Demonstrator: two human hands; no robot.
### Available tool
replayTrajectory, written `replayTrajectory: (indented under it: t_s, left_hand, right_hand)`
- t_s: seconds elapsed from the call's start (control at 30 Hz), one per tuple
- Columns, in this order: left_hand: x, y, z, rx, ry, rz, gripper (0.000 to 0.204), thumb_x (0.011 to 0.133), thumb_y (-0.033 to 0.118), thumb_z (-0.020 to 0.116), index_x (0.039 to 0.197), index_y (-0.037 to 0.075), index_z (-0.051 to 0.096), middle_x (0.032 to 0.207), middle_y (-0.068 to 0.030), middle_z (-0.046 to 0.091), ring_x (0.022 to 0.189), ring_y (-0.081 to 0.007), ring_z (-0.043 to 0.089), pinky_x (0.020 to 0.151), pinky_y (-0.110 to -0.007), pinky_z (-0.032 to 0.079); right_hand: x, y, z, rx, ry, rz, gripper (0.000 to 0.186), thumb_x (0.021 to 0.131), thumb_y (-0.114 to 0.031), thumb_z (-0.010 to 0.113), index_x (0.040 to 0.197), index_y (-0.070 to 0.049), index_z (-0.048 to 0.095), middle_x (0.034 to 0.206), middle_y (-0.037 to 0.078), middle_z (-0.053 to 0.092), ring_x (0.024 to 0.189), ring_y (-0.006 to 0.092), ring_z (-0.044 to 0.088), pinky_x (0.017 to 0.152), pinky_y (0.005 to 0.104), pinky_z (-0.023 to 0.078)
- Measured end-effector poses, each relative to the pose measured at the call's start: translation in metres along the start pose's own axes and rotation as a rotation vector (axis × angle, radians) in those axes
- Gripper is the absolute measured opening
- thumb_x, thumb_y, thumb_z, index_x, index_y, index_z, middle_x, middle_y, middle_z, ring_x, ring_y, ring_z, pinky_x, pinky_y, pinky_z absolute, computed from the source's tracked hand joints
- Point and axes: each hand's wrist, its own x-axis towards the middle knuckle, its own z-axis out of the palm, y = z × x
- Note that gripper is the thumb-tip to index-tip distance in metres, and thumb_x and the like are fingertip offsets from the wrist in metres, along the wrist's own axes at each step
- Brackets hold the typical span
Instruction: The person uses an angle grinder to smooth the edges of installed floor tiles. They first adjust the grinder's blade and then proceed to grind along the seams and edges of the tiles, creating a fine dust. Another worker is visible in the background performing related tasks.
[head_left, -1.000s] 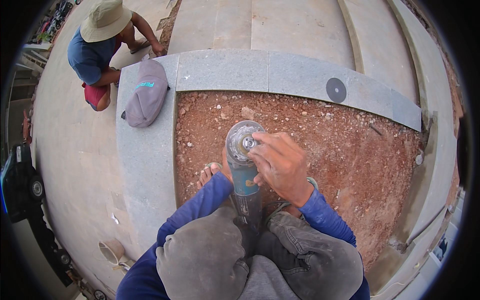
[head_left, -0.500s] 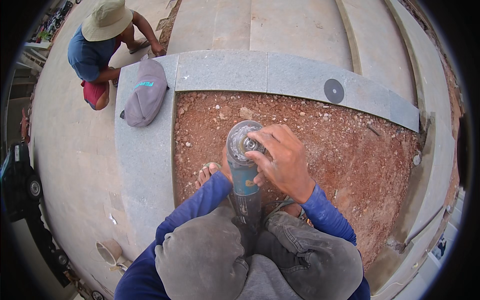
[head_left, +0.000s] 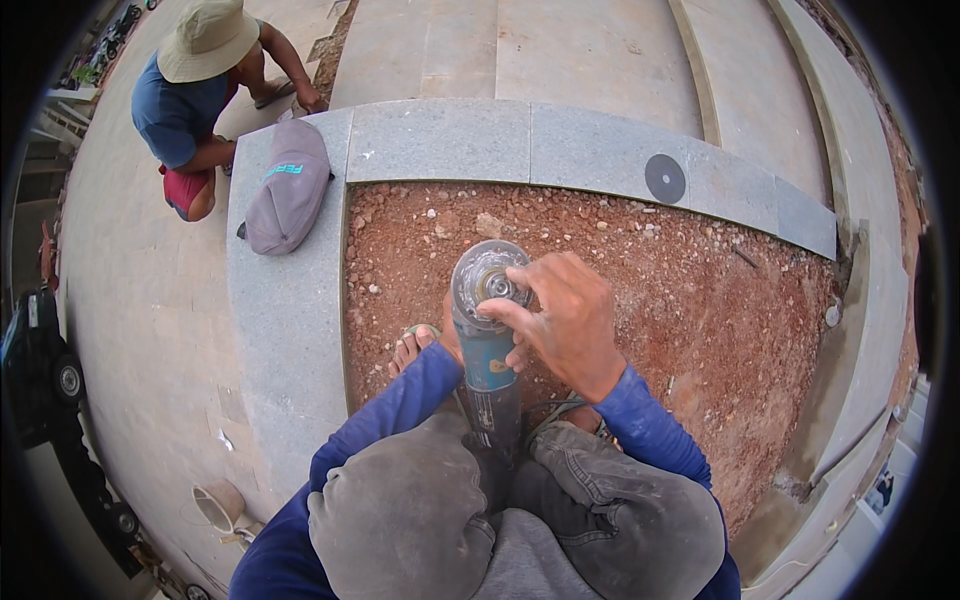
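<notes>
Angle grinder (head_left: 488, 365), teal-bodied: one, lower end between the knees (head_left: 400, 500). Nut (head_left: 500, 287): on grinder's head, pinched by right hand's (head_left: 572, 325) thumb and forefinger. Left hand (head_left: 450, 330): behind grinder, mostly hidden, grip cannot be told. Black disc (head_left: 665, 180): beyond grinder, rightward.

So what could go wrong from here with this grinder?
The bare right hand is at the metal fitting on the angle grinder; an accidental start, if powered, could injure it. If loose, the fitting might drop into the stony soil. The black disc near the edge of the stone border could get knocked off.
</notes>
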Motion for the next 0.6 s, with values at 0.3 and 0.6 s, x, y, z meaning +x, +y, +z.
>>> replayTrajectory:
  t_s: [0.3,0.6]
  left_hand:
    - [-0.001,0.005,0.012,-0.108,0.27,-0.031,0.075,0.094,0.074,0.027,0.127,0.013,0.058,0.08,-0.0225,0.06,0.058,-0.0417,0.062,0.051,-0.051,0.051]
    - [0.001,-0.006,-0.012,-0.032,0.04,-0.07,0.078,0.094,0.075,0.026,0.124,0.011,0.06,0.081,-0.0245,0.061,0.057,-0.0437,0.062,0.05,-0.055,0.051]
  right_hand:
    - [0.008,-0.003,-0.013,-0.022,-0.009,0.005,0.049,0.065,-0.036,0.091,0.098,-0.005,0.073,0.085,0.007,0.063,0.076,0.0238,0.061,0.066,0.0363,0.051]
    - [0.009,0.003,-0.017,-0.056,-0.123,-0.024,0.048,0.064,-0.03,0.09,0.107,-0.011,0.076,0.093,0.005,0.061,0.086,0.0233,0.06,0.071,0.0361,0.051]
